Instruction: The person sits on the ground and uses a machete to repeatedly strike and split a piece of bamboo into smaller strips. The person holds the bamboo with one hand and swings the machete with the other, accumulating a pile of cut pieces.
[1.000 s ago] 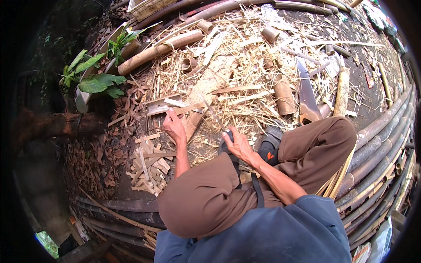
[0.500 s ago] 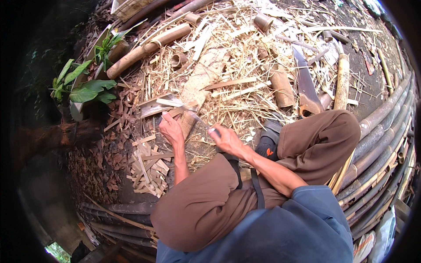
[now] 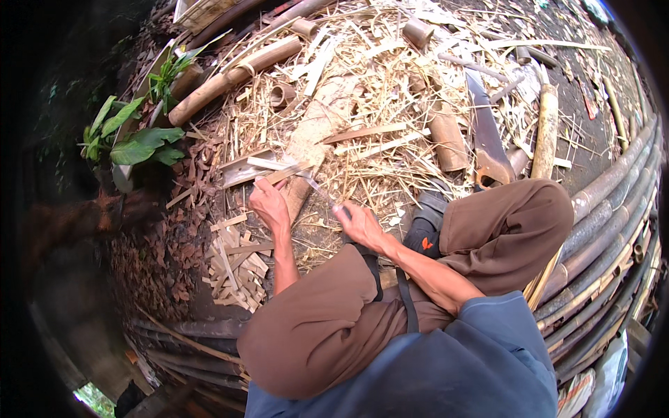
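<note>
Outdoors on dark earth (image 3: 589,150), sitting low and pinching a short, pale bamboo strip (image 3: 296,171) near its left end between the thumb and fingertips of the left hand (image 3: 270,203), over the near end of a wooden block (image 3: 300,198). Wrapping the right hand (image 3: 362,226) tightly around the dark handle of a knife (image 3: 323,193), pointing its blade toward the strip; not showing clearly whether touching. Judging by looks, handling a light, stiff, dryish piece, springy rather than fragile, probably splitting along the grain and leaving splinters; best gripping it flat near one end, leaving clear the end nearest the blade. Left of the left forearm, passing a loose heap of cut strips (image 3: 240,268); farther out, meeting a thick, uneven mat of shavings (image 3: 390,164), likely sliding underfoot, then a brown bamboo tube (image 3: 447,139) beside a handsaw (image 3: 486,129). Farther still, looking toward a broad-leaved plant (image 3: 143,144), a long bamboo length (image 3: 244,75) and a pale crate (image 3: 191,15).
</note>
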`<state>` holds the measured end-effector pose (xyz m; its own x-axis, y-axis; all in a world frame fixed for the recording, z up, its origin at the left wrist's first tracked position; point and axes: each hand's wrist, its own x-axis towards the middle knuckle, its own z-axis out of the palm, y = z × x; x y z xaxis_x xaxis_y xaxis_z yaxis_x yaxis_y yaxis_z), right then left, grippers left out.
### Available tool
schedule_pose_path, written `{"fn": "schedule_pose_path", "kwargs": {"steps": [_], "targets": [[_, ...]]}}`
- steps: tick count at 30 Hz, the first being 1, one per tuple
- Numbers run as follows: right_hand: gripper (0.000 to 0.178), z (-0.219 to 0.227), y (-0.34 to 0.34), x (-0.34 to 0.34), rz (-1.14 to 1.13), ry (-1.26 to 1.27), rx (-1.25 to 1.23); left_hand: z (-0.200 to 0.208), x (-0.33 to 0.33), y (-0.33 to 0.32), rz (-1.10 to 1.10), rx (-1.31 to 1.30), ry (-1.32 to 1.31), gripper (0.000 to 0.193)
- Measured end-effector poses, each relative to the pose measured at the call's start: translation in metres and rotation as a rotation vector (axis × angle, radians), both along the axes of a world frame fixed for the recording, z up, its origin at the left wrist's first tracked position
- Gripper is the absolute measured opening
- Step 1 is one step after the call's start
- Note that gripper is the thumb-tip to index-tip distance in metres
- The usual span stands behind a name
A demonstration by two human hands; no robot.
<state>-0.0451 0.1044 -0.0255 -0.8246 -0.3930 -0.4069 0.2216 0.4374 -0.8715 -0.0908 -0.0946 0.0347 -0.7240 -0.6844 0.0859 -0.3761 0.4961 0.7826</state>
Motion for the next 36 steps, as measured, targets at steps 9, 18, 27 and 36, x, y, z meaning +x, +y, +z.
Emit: {"fn": "schedule_pose_path", "kwargs": {"steps": [9, 18, 27, 36], "targets": [[0.051, -0.014, 0.016, 0.0, -0.017, -0.101, 0.041, -0.002, -0.007, -0.001, -0.017, -0.002, -0.008, 0.062], [0.057, -0.053, 0.034, -0.016, -0.116, -0.099, 0.048, 0.071, 0.034, -0.063, -0.035, -0.231, -0.173, 0.04], [0.05, -0.043, 0.041, -0.029, -0.46, -0.051, 0.038, -0.042, 0.11, -0.115, -0.198, -0.222, -0.315, 0.053], [0.048, -0.012, 0.047, -0.021, -0.36, 0.145, 0.184, -0.093, -0.043, -0.027, -0.275, -0.241, -0.465, 0.073]]}}
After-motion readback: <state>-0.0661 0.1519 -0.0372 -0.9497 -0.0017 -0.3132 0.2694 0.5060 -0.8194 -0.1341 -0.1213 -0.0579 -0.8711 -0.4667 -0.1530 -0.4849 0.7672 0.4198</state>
